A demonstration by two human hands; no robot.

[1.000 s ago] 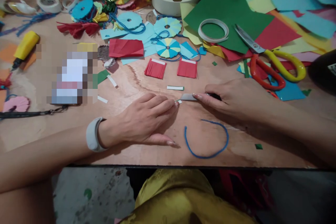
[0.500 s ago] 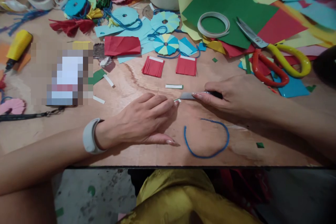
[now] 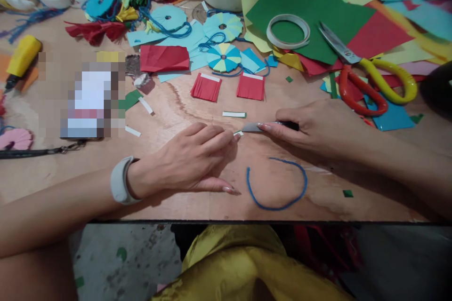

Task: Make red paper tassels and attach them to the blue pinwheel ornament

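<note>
My right hand (image 3: 307, 127) grips a knife (image 3: 251, 127) with a dark handle, its blade pointing left over the table. The blade tip meets the end of a small green paper strip with white tape (image 3: 240, 133). Curled fingers of my left hand (image 3: 190, 157) press that strip down, the thumb stretched out below; most of the strip is hidden under the fingertips. Just above the blade lies another taped green strip (image 3: 234, 114). A curved piece of blue yarn (image 3: 277, 208) rests nearer to me. Two fringed red paper pieces (image 3: 206, 87) with white tape lie beyond.
Scissors (image 3: 353, 61) with red and yellow handles lie at right, by a tape roll (image 3: 287, 44) on green paper (image 3: 318, 0). Striped paper discs (image 3: 223, 58) and a red paper rectangle (image 3: 164, 58) are behind. A blurred-out phone (image 3: 86, 99) and yellow cutter (image 3: 24, 59) are left.
The view has shifted very slightly. Both hands keep nearly the same pose, the knife still against the strip.
</note>
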